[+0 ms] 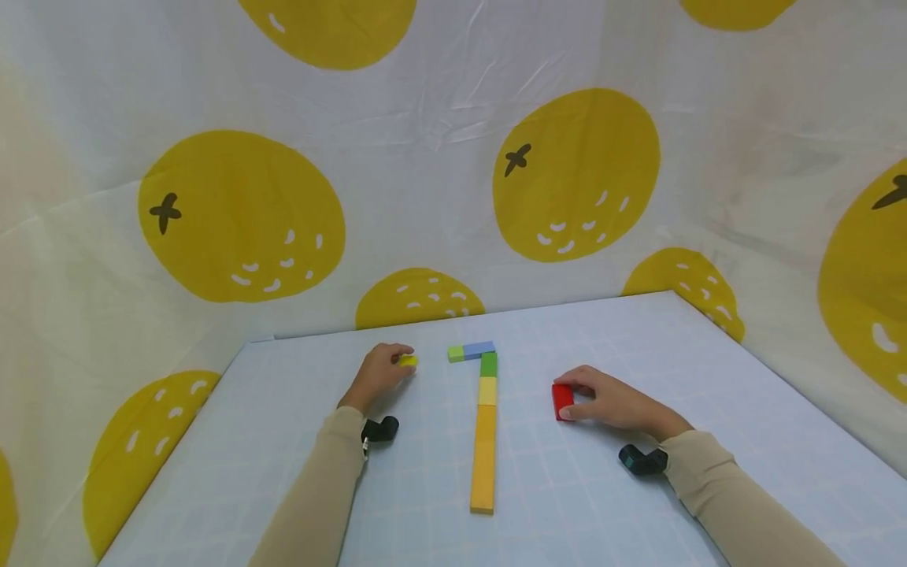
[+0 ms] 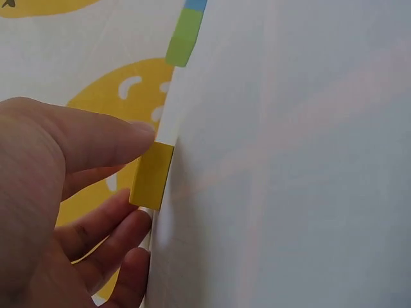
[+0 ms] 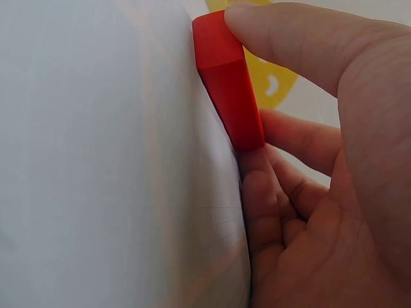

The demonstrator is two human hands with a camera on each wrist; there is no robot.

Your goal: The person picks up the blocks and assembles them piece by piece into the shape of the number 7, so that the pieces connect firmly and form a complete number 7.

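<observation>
Between thumb and fingers, my left hand (image 1: 378, 373) pinches a small yellow block (image 2: 152, 176) low at the tabletop, left of a line of blocks. On the other side, my right hand (image 1: 615, 400) holds a red block (image 1: 563, 402) by its two ends, thumb at the near end; in the right wrist view the red block (image 3: 232, 96) lies against the table surface. The line between the hands has a long orange block (image 1: 485, 457), a pale yellow block (image 1: 487, 391) and a green block (image 1: 489, 364). At its far end, a blue block (image 1: 479, 350) and a light green block (image 1: 456, 354) extend leftward.
The table (image 1: 638, 346) has a pale checked cover. Behind it hangs a white cloth (image 1: 425, 157) printed with big yellow fruits. Each wrist carries a black camera, the left one (image 1: 383, 429) and the right one (image 1: 642, 460) close above the table.
</observation>
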